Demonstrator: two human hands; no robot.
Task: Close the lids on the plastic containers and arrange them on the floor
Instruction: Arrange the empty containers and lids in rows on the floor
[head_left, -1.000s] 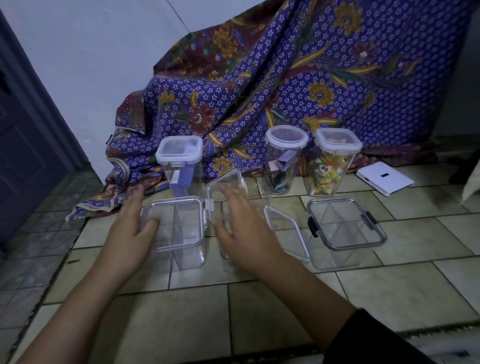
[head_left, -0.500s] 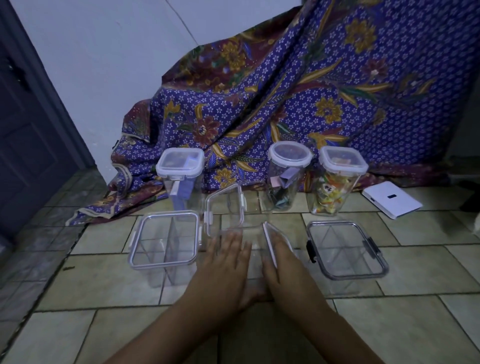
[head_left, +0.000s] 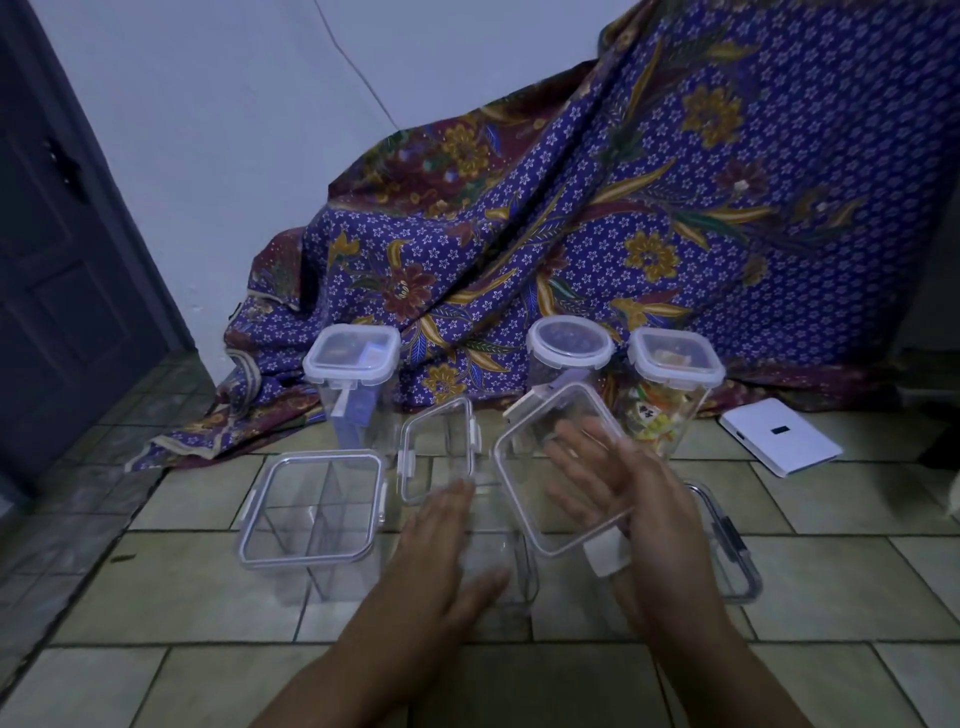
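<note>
Three clear containers stand in a front row on the tiled floor. The left one (head_left: 311, 512) has a white-clipped rim on top. My left hand (head_left: 441, 561) lies flat against the middle container (head_left: 506, 571), fingers straight. My right hand (head_left: 644, 504) grips a clear lid (head_left: 524, 467) with white clips, tilted up above that container, fingers showing through it. A second clear lid (head_left: 439, 447) stands tilted behind. The right container (head_left: 737, 561), with black clips, is partly hidden by my right hand. Behind stand three closed containers: a square-lidded one (head_left: 353, 358), a round-lidded one (head_left: 569, 340) and one with colourful sweets (head_left: 675, 364).
A purple patterned cloth (head_left: 675, 208) drapes against the wall behind the containers and spills onto the floor. A flat white box (head_left: 779, 441) lies at the right. A dark door (head_left: 62, 260) stands at the left.
My right hand has lifted the clear lid off the floor and turned it up to face me. My left hand moved from the left container to the middle one.
</note>
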